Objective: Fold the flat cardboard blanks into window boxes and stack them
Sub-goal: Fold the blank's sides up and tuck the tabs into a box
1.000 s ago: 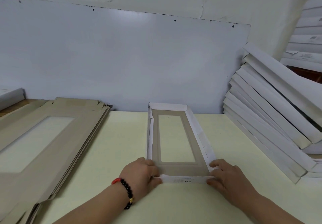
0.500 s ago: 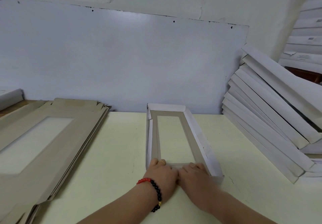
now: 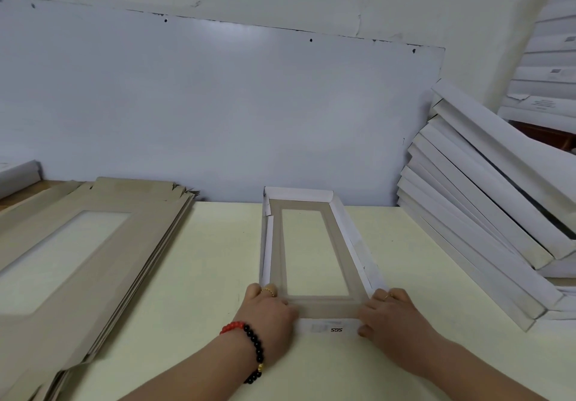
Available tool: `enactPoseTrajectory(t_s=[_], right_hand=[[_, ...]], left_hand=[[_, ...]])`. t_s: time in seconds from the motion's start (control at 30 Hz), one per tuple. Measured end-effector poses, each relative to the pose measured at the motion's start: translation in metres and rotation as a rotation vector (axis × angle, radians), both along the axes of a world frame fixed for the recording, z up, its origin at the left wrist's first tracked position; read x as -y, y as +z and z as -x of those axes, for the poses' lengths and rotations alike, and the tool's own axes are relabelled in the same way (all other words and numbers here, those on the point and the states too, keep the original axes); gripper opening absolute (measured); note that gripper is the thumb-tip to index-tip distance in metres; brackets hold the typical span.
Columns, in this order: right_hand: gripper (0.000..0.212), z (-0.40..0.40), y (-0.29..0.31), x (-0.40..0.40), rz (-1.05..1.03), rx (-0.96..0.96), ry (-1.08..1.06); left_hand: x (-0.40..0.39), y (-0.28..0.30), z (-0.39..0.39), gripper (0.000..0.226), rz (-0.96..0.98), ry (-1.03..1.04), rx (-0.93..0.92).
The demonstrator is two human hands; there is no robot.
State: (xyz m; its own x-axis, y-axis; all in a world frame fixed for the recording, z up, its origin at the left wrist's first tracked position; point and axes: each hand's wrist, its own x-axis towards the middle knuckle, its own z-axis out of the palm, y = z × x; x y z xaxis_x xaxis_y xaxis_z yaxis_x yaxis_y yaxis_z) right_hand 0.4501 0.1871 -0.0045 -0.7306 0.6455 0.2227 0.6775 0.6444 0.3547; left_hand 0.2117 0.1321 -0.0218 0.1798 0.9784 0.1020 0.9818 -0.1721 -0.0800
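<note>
A half-folded window box (image 3: 343, 238) lies lengthwise on the pale table (image 3: 212, 276), white side walls raised, brown inside face and cut-out window up. Its near white end flap (image 3: 327, 328), printed "SGS", lies flat towards me. My left hand (image 3: 269, 313), with a bead bracelet at the wrist, grips the box's near left corner. My right hand (image 3: 392, 316) grips the near right corner. A pile of flat brown blanks (image 3: 78, 263) with window cut-outs sits at the left. Finished white boxes (image 3: 486, 213) lean in a stack at the right.
A blue-grey wall panel (image 3: 218, 113) closes the table's far edge. More white boxes (image 3: 551, 67) are piled high at the far right. Another white box (image 3: 17, 173) peeks in at the far left.
Both hands were together at the middle of the near end half a second ago; they have slid apart to the two near corners, and the near end flap lies flat again.
</note>
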Motion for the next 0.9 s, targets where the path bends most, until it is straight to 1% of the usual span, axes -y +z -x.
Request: enactPoseTrajectory(t_s=[0.1,0.23,0.33,0.43,0.5,0.57,0.63,0.73,0.83,0.9], right_hand=[[0.039,-0.008,0.007,0.001,0.053,0.040,-0.012],[0.040,-0.017,0.017,0.002,0.079,0.067,-0.037],[0.039,-0.022,0.020,0.003,0.085,0.092,-0.010],[0.037,-0.022,0.023,0.004,0.146,0.114,-0.004],[0.029,-0.013,0.025,0.009,0.184,0.148,0.040],[0.017,-0.007,0.018,0.007,0.305,0.104,0.078],[0.019,-0.003,0.007,0.005,0.370,0.136,0.097],[0.019,-0.001,0.006,0.003,0.467,0.129,0.011],[0.018,0.005,0.007,0.003,0.486,0.132,-0.022],[0.016,0.013,0.007,0.007,0.490,0.130,-0.013]], left_hand=[[0.003,0.004,0.008,0.019,0.017,0.001,0.000],[0.006,0.007,0.018,0.022,0.045,-0.020,-0.025],[0.013,0.008,0.020,0.024,0.059,-0.082,-0.035],[0.021,0.009,0.016,0.023,0.067,-0.164,-0.034],[0.023,0.014,0.016,0.021,0.094,-0.228,-0.046],[0.023,0.023,0.021,0.022,0.142,-0.302,-0.065],[0.020,0.034,0.029,0.023,0.197,-0.361,-0.130],[0.013,0.047,0.036,0.018,0.234,-0.412,-0.251],[0.007,0.051,0.035,0.027,0.225,-0.429,-0.319],[0.004,0.051,0.035,0.025,0.212,-0.445,-0.334]])
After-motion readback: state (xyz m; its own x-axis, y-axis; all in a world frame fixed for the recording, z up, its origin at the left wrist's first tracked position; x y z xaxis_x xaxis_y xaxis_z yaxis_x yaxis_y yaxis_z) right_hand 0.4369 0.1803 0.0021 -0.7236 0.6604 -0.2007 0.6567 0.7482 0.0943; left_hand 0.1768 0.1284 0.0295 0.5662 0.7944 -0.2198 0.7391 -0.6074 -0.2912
